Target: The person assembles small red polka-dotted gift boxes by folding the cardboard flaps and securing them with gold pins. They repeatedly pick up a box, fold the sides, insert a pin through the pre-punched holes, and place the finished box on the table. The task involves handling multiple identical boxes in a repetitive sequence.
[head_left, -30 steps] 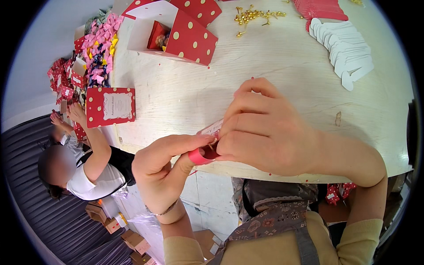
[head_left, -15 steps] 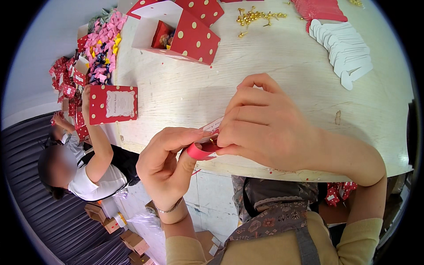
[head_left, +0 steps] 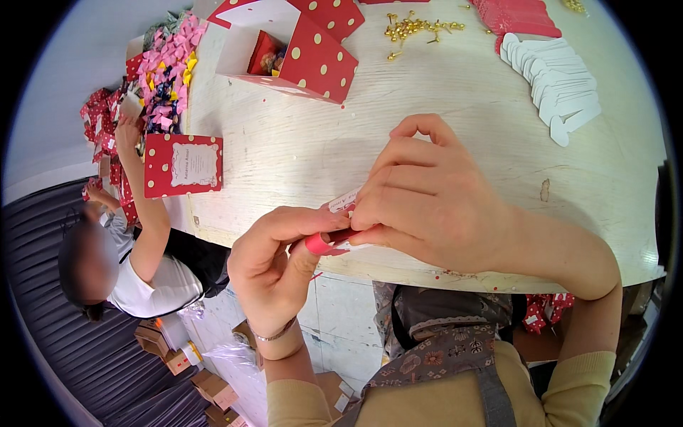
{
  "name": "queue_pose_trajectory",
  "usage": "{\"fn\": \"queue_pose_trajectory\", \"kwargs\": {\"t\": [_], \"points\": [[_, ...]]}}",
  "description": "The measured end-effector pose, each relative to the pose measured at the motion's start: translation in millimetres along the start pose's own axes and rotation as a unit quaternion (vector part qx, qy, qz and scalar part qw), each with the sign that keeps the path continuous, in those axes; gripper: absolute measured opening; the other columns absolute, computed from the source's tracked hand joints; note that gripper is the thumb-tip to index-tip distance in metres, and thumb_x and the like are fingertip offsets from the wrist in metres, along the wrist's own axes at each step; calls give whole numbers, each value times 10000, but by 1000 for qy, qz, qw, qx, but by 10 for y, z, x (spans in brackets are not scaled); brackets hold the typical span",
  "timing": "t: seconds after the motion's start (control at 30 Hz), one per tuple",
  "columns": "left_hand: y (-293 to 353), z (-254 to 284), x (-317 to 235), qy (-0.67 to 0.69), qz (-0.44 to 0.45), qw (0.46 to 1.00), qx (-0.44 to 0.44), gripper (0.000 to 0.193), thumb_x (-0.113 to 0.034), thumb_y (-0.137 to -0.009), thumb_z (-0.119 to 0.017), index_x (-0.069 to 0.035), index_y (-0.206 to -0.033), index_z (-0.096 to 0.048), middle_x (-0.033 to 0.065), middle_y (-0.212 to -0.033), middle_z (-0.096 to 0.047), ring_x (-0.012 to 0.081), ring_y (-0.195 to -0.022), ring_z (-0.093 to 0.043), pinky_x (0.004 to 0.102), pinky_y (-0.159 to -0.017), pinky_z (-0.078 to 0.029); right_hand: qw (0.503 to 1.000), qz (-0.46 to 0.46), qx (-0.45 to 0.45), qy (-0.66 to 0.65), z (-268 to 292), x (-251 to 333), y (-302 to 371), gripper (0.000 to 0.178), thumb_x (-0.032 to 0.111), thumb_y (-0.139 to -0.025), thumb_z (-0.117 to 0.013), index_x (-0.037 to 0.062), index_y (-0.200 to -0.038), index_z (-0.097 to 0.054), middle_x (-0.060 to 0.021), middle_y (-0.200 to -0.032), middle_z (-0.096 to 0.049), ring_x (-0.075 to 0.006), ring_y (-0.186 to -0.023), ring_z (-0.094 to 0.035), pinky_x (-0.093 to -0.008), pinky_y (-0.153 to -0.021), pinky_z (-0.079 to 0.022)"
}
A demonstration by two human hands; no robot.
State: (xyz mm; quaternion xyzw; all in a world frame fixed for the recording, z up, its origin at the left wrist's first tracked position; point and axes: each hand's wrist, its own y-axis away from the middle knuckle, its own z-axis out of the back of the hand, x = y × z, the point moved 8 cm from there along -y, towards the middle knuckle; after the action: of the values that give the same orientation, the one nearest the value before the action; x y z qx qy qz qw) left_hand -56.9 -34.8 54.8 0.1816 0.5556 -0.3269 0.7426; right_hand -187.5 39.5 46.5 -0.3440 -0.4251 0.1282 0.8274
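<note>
Near the table's front edge, a curled red card strip (head_left: 318, 244) with a white printed part is held between my two hands. My left hand (head_left: 267, 267) is closed on its near end, thumb and fingers pinching the bend. From the other side my right hand (head_left: 441, 203) grips the same strip, fingertips pressed in at the fold. Both sets of fingers hide most of the piece. Beyond them lie loose gold paper fasteners (head_left: 420, 27) and a fanned row of white card strips (head_left: 551, 82). A stack of red card pieces (head_left: 516, 16) adjoins that row.
An open red dotted box (head_left: 320, 67) holding wrapped sweets lies at the back; another dotted box (head_left: 160, 167) is at the left edge. Pink sweets (head_left: 167, 57) and small red boxes are heaped past it. A co-worker (head_left: 153, 288) reaches there. Cartons (head_left: 213, 391) stand on the floor.
My left thumb and fingers have closed further over the strip, and its red loop looks smaller. A gold fastener glimpsed inside the fold is now hidden. The co-worker's arm has moved away from the standing box.
</note>
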Motion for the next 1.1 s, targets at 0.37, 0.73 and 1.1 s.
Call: {"fn": "queue_pose_trajectory", "kwargs": {"t": [0.37,0.73,1.1], "points": [[92,-67,-70,-133,-175,975,-25,256,133,-677,-669,-8,-892,-658,116,-931,-590,228,-858,-646,320,-772,-565,999,31,-2,-22,-50,32,22,163,161,-693,-706,94,-760,-574,4,-807,-567,-179,-743,-528,-321,-698,-405],[-23,-61,240,-46,-143,988,46,238,-4,-669,-689,0,-905,-662,118,-961,-632,221,-855,-627,289,-735,-512,997,40,-15,-68,-63,5,45,165,134,-691,-725,88,-786,-597,-4,-822,-577,-183,-724,-534,-290,-634,-405],[68,-122,36,-211,-218,953,4,120,-83,-747,-709,-29,-824,-635,104,-838,-639,184,-614,-624,247,-482,-464,990,-45,58,-118,-118,-10,-17,197,99,-733,-702,90,-855,-548,-24,-799,-601,-212,-675,-564,-331,-588,-441]]}}
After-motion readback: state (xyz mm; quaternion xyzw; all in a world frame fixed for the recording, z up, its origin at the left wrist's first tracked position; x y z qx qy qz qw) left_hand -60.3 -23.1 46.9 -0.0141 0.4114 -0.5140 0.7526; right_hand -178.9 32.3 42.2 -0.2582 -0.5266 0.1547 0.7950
